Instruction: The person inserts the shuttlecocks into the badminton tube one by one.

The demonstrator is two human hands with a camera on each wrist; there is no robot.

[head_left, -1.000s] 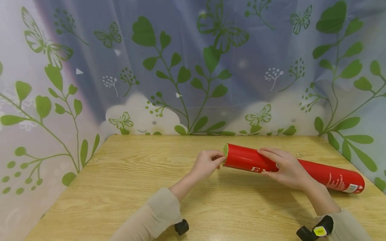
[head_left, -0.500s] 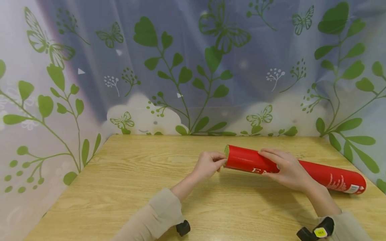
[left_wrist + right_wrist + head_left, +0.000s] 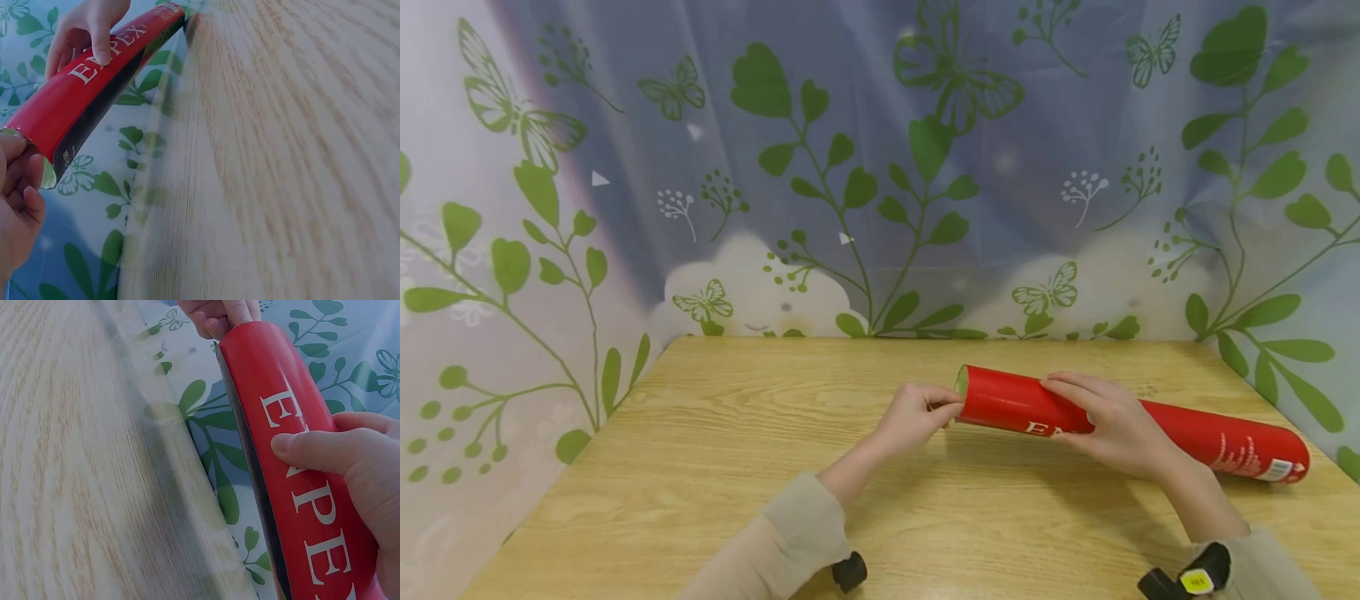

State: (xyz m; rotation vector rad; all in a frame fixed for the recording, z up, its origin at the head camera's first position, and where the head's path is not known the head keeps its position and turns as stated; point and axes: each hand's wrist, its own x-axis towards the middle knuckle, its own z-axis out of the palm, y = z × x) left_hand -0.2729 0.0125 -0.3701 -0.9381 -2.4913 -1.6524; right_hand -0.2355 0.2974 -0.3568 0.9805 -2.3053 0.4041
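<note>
A long red tube point(image 3: 1187, 433) with white lettering lies across the wooden table point(image 3: 700, 467), its open end pointing left. My right hand point(image 3: 1112, 421) grips the tube point(image 3: 294, 462) around its left third, thumb over the letters. At the tube's open end my left hand point(image 3: 917, 414) pinches the rim, where a green edge point(image 3: 960, 380) shows. The left wrist view shows my left hand point(image 3: 19, 206) at the mouth of the tube point(image 3: 81, 94), and my right hand point(image 3: 84, 28) further along it. In the right wrist view the left hand's fingers point(image 3: 219, 312) meet the far end.
A curtain point(image 3: 880, 167) printed with green leaves and butterflies surrounds the table at the back and on both sides. The tube's far end with a label point(image 3: 1273, 469) reaches near the table's right edge. Black wrist mounts point(image 3: 850, 572) sit at my sleeves.
The tube's left end has dropped slightly towards the table. Both hands keep their places on it.
</note>
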